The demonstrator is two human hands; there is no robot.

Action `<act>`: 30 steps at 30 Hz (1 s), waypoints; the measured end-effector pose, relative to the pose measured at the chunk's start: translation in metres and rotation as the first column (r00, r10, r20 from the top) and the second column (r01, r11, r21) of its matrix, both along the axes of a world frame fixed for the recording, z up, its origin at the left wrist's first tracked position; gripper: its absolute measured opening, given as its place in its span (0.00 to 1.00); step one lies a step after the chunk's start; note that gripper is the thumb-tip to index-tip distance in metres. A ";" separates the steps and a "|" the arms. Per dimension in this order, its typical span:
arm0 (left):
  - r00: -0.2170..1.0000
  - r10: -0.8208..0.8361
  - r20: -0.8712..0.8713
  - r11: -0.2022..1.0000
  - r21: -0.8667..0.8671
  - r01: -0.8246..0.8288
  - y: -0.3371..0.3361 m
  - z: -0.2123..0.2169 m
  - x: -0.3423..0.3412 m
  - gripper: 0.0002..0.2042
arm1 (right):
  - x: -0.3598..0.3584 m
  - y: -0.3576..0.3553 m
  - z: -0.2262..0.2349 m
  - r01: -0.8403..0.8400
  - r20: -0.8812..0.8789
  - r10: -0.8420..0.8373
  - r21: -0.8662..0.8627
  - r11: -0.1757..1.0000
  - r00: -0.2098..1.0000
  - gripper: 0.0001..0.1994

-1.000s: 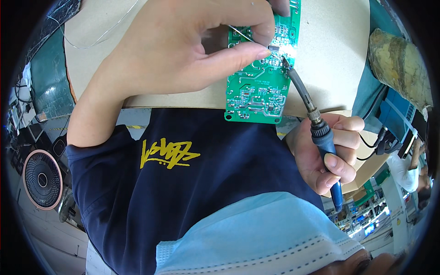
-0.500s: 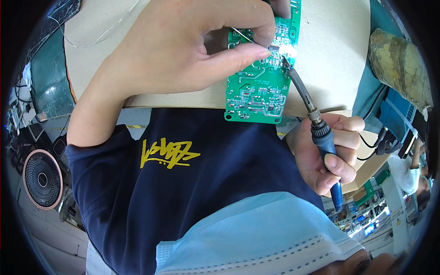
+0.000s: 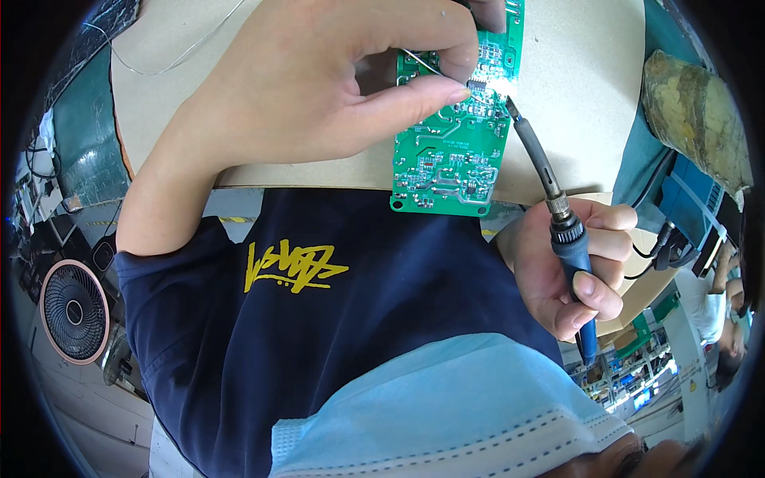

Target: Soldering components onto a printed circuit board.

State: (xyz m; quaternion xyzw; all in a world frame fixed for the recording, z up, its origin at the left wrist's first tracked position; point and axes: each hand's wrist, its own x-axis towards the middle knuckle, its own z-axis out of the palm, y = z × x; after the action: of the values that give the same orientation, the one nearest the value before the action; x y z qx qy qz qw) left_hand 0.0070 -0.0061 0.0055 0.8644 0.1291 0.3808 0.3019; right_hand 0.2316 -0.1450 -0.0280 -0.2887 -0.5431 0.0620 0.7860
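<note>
My left hand [image 3: 327, 88] reaches over a green circuit board [image 3: 434, 159], thumb and forefinger pinched on a thin solder wire [image 3: 421, 61]. Other fingertips touch the board near its far end, partly cut off by the upper picture edge. Small components and solder joints cover the board's upturned face. In my right hand [image 3: 550, 271] is a soldering iron [image 3: 575, 259] with a blue handle, held like a pen. Its dark tip points at the board's right edge, beside a bright glare; whether it touches cannot be seen.
Brown cardboard [image 3: 586, 103] covers the green bench mat [image 3: 88, 151]. Loose solder wire trails at the upper left. On the right are a crumpled tan bundle [image 3: 697, 119], a blue box [image 3: 689, 199] and black cables. A fan [image 3: 74, 312] stands left; another person [image 3: 709, 311] is far right.
The soldering iron's tip has shifted slightly right, from over the components to the board's right edge. My left hand and the board hold almost still. The person at far right has moved.
</note>
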 end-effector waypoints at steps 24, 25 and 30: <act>1.000 -0.029 0.009 0.999 0.036 0.029 0.003 -0.004 -0.003 0.07 | -0.005 -0.001 0.011 0.017 0.162 -0.025 0.048 0.999 0.987 0.15; 1.000 -0.028 0.008 0.999 0.034 0.027 0.003 -0.004 -0.002 0.07 | -0.005 0.000 0.012 -0.003 0.158 -0.008 0.065 0.998 0.987 0.14; 1.000 -0.004 0.031 0.998 -0.055 0.005 -0.003 -0.001 -0.004 0.07 | -0.002 0.003 0.017 -0.039 0.276 0.030 0.027 0.999 0.961 0.14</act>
State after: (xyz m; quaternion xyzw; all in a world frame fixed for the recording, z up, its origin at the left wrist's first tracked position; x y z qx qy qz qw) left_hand 0.0031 -0.0094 0.0041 0.8500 0.1331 0.3896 0.3286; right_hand 0.2296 -0.1425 -0.0112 -0.2725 -0.6532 0.0260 0.7060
